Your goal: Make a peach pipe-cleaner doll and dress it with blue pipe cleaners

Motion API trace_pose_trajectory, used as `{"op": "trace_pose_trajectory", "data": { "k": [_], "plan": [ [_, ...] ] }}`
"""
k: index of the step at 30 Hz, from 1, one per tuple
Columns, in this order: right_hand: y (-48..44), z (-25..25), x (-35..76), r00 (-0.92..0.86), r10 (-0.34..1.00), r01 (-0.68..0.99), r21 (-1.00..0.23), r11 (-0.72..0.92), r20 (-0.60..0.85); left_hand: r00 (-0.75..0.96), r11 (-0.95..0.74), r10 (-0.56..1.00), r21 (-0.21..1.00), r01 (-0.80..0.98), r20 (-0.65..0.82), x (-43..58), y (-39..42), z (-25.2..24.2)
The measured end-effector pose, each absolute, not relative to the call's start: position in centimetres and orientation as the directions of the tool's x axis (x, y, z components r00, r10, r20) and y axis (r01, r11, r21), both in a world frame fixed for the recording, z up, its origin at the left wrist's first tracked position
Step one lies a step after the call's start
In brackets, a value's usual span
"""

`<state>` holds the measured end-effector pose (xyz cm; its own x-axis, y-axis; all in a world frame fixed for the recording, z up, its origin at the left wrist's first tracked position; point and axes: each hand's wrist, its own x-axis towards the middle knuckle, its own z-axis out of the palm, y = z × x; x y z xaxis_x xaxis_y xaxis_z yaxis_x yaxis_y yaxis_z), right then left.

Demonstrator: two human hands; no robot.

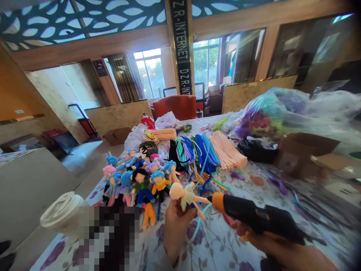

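My left hand (177,226) is closed around a small doll (186,195) made of peach pipe cleaners, with a bald round head and a pale green body. A mint-green pipe cleaner (199,224) trails from the doll toward the tablecloth. My right hand (262,241) grips a black and orange hot glue gun (254,212). The gun's tip is at the end of one of the doll's limbs; whether they touch I cannot tell. Left of my hands lies a pile of finished-looking dolls (141,182) with blue, pink and black hair.
Bundles of blue pipe cleaners (200,152) and peach pipe cleaners (228,150) lie beyond my hands on the flowered tablecloth (225,252). At right are a cardboard box (304,152) and a large clear plastic bag (282,109). A lidded white cup (62,212) stands at left.
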<state>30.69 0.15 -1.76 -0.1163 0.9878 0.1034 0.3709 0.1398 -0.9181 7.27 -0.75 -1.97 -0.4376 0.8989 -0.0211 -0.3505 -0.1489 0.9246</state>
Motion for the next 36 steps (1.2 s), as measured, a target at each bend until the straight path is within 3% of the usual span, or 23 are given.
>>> {"op": "trace_pose_trajectory", "data": {
  "k": [6,14,21,27,36],
  "plan": [
    [1.2,-2.5,28.4,-0.32,0.947,0.304,-0.946,0.112,0.01,-0.387,-0.155,0.922,0.937,-0.314,0.022,7.2,-1.1,-2.2],
    [0.2,-0.6,27.4,-0.31,0.948,0.278,-0.961,0.013,-0.077,-0.356,-0.161,0.933,0.935,-0.315,0.041,7.2,-1.1,-2.3],
    [0.4,-1.2,27.0,-0.256,0.967,0.294,-0.954,0.054,-0.024,-0.399,-0.148,0.917,0.946,-0.287,0.023,7.2,-1.2,-2.1],
    [0.8,-0.8,27.1,-0.329,0.942,0.242,-0.97,0.016,-0.066,-0.381,-0.161,0.924,0.946,-0.281,0.043,7.2,-1.2,-2.1],
    [0.5,-0.4,27.1,-0.282,0.955,0.247,-0.969,-0.021,-0.093,-0.367,-0.163,0.929,0.947,-0.275,0.054,7.1,-1.3,-2.1]
  ]
}}
